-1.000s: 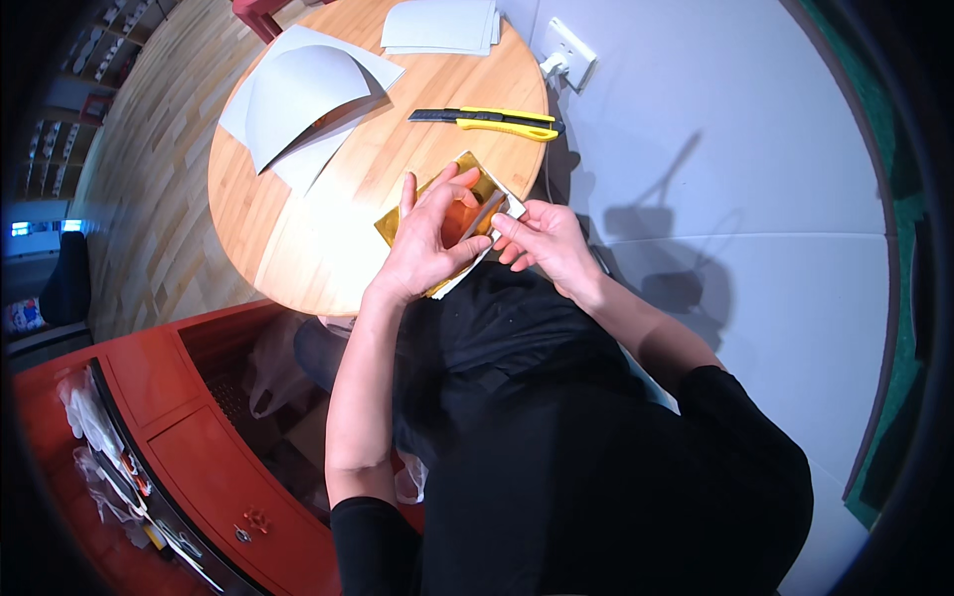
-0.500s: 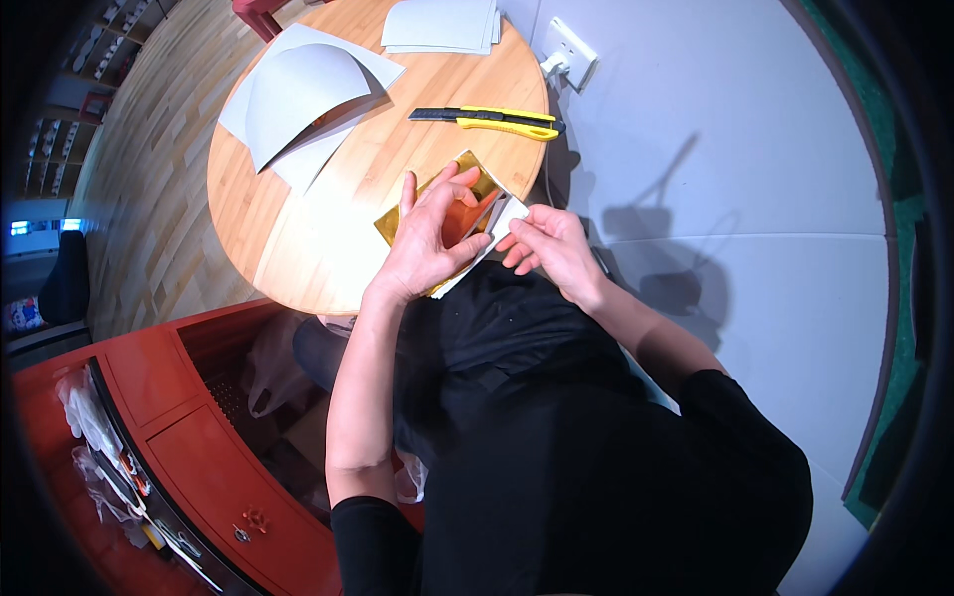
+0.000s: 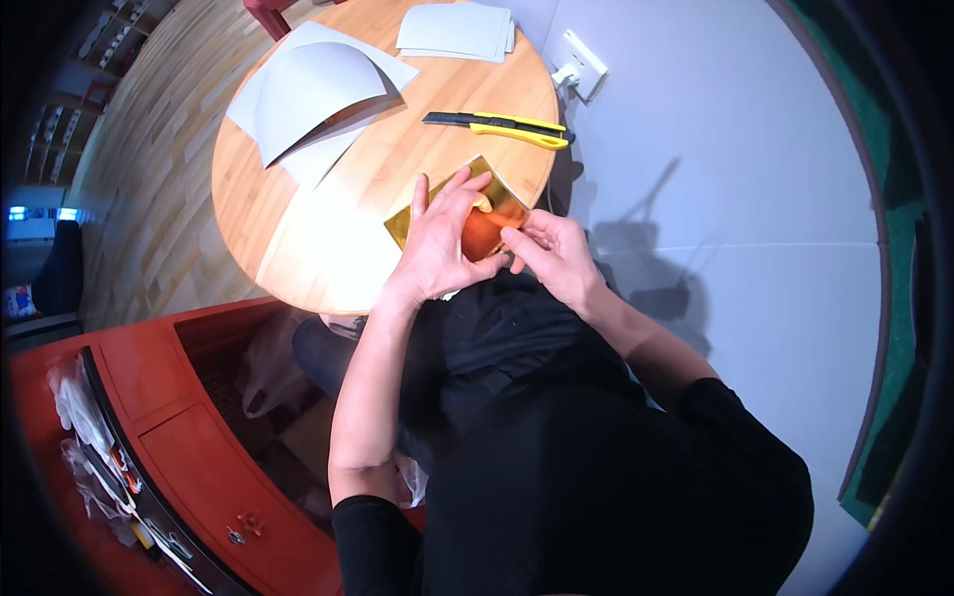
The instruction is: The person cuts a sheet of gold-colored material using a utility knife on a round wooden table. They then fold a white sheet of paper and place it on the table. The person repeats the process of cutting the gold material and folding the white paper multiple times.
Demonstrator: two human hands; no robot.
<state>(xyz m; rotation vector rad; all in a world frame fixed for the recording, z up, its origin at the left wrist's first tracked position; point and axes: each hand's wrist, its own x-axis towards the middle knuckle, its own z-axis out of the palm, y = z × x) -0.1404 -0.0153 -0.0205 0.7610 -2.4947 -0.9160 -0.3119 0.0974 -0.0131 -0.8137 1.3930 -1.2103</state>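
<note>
A shiny gold mirror-like sheet (image 3: 503, 195) lies at the near right edge of the round wooden table (image 3: 298, 238), reflecting orange tones. My left hand (image 3: 435, 243) rests across it with the fingers spread over the surface and the thumb along its near edge. My right hand (image 3: 558, 256) pinches the sheet's right edge between thumb and fingers. The edge itself is partly hidden by those fingers. Beyond the sheet lies a yellow and black utility knife (image 3: 507, 127), its blade end pointing left.
Curled white sheets (image 3: 316, 94) lie at the table's far left, and a stack of white sheets (image 3: 452, 32) at its far side. A wall socket with a plug (image 3: 582, 68) is on the grey wall at right. A red cabinet (image 3: 209, 447) stands at lower left.
The white strip that stood raised along the sheet's right side is now mostly out of sight. My right hand has shifted slightly right, its fingers on the gold edge. The view has shifted a little.
</note>
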